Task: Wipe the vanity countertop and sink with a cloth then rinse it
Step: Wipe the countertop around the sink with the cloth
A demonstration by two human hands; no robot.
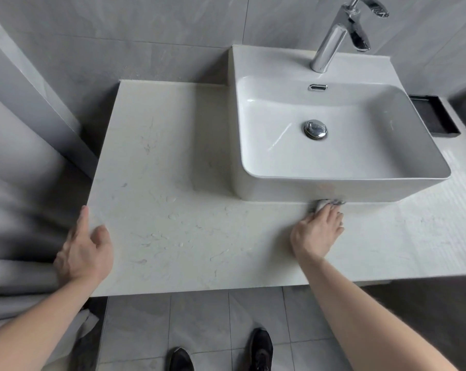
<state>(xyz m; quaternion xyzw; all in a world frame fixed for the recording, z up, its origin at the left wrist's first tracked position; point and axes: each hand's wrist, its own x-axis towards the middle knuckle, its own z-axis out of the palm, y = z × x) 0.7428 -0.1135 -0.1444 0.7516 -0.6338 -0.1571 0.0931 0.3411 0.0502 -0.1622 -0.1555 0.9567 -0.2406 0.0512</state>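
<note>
Cloth [327,204] sits bunched on the counter [186,199], tucked right against the front wall of the white sink [341,188], down at five o'clock from the counter's middle. Right hand [317,232] presses on it, fingers [331,212] stretched forward and lying together over the cloth. Over at eight o'clock, the left hand [84,253] rests on the counter's left edge, its fingers relaxed and apart, thumb on top of the surface. Water streaks and droplets glisten across the counter. Chrome faucet [341,36] stands at the sink's far rim, twelve o'clock from the drain plug [315,129]. Black shoes [261,349] show on the tiled floor below.
</note>
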